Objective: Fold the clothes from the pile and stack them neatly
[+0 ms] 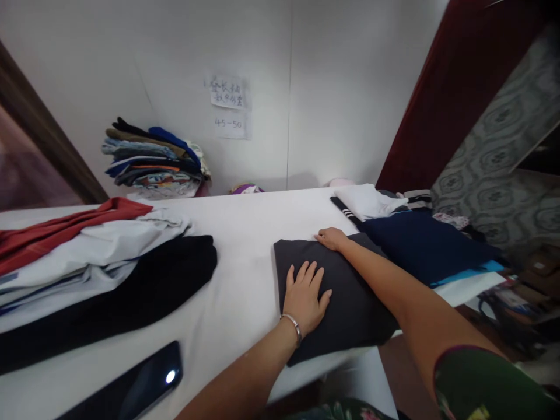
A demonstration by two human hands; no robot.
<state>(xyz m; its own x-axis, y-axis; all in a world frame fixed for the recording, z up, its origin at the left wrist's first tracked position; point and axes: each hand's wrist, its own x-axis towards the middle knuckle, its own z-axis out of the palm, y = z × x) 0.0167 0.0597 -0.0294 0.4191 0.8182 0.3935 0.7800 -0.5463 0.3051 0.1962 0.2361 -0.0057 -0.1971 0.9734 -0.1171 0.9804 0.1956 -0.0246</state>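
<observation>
A dark grey folded garment (pixel 350 297) lies on the white table in front of me, its kind not clear from the fold. My left hand (pixel 306 294), with a silver bracelet at the wrist, rests flat on its left part, fingers spread. At the garment's far edge is my right hand (pixel 333 239), its fingers bent and close together against the cloth; the thumb is hard to see. Just right of the garment lies a stack of folded clothes with a navy piece (pixel 429 242) on top.
Loose red, white and black clothes (pixel 166 286) lie on the left of the white table (pixel 249 251). A phone (pixel 140 382) is at the near left. A pile of folded clothes (pixel 153 157) stands at the back left. Handwritten paper signs (pixel 230 108) hang on the wall.
</observation>
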